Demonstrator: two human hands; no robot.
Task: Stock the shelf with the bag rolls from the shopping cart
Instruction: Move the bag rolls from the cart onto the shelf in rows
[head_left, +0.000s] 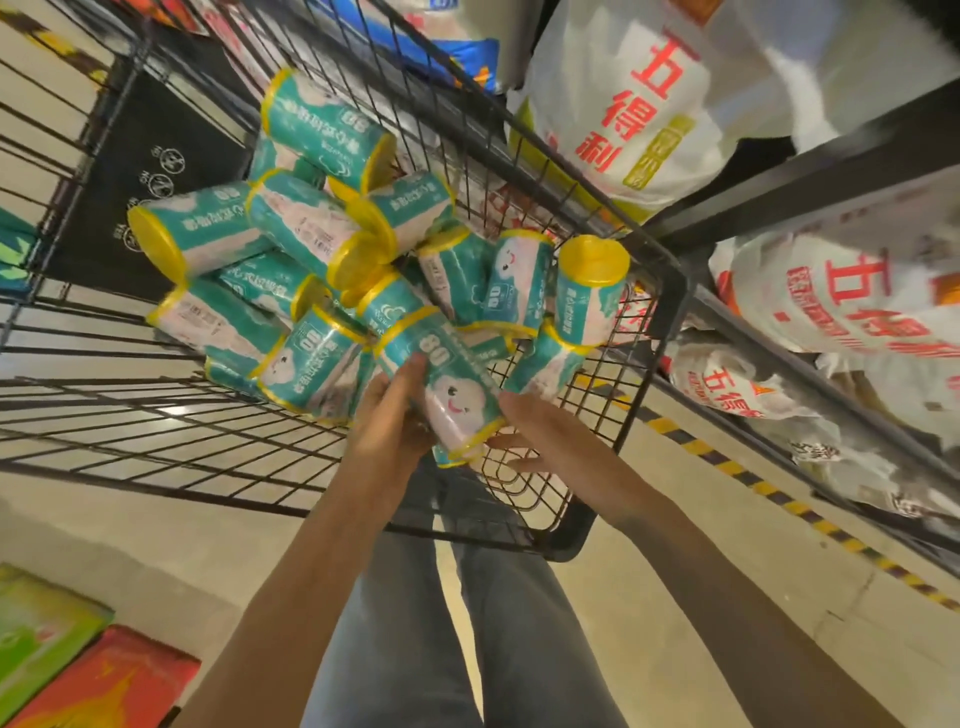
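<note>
Several teal and yellow bag rolls (311, 228) lie heaped in the black wire shopping cart (670, 291). One roll (447, 379) with a smiling cloud on its label is lifted at the near side of the heap. My left hand (395, 410) grips this roll from its left side, thumb on top. My right hand (540, 436) is under the roll's lower right end, fingers straight and touching it. The shelf (810, 171) stands to the right of the cart.
The dark metal shelf at right holds large white sacks (618, 104) with red lettering on two levels. Yellow-and-black tape (769, 488) runs along the floor by the shelf. Green and red packs (78, 670) lie at the lower left. My legs stand behind the cart.
</note>
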